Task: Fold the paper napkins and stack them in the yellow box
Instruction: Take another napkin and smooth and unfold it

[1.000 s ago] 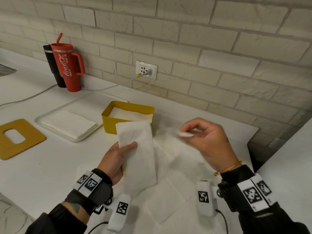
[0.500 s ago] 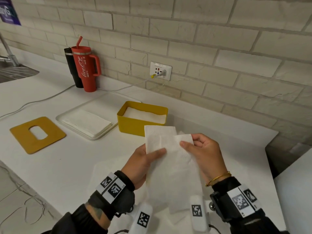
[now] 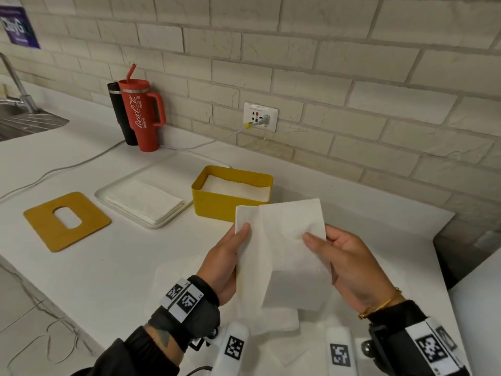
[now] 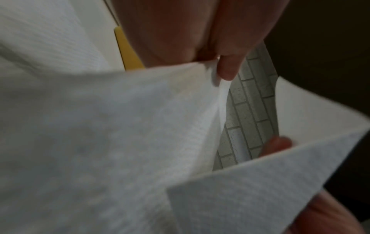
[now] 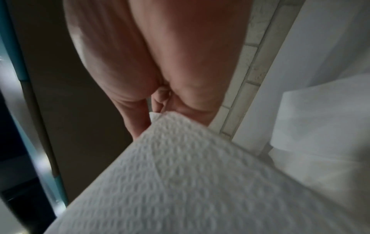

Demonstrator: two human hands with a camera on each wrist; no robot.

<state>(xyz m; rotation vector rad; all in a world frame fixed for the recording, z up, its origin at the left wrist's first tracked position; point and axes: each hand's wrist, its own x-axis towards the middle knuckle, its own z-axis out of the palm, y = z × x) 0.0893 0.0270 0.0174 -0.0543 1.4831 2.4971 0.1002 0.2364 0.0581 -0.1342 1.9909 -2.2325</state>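
Note:
Both hands hold a white paper napkin (image 3: 282, 256) upright above the counter, its right half folded over the left. My left hand (image 3: 225, 256) pinches its left edge with the thumb on the front; my right hand (image 3: 344, 259) pinches its right flap near the top. The napkin (image 4: 120, 142) fills the left wrist view, and the napkin (image 5: 180, 174) fills the lower part of the right wrist view. Behind it stands the yellow box (image 3: 217, 202) with folded napkins (image 3: 235, 185) inside. More flat napkins (image 3: 273, 321) lie on the counter under my hands.
A white tray (image 3: 108, 191) with a napkin stack (image 3: 143, 202) sits left of the box. A yellow lid (image 3: 65, 221) with a slot lies further left. A red tumbler (image 3: 141, 118), a black bottle (image 3: 119, 112) and a cable (image 3: 81, 164) stand by the wall. A sink (image 3: 24, 123) is far left.
My right hand brought the napkin's free half across onto the half held by my left hand, then slid a little right. The view shifted to the left.

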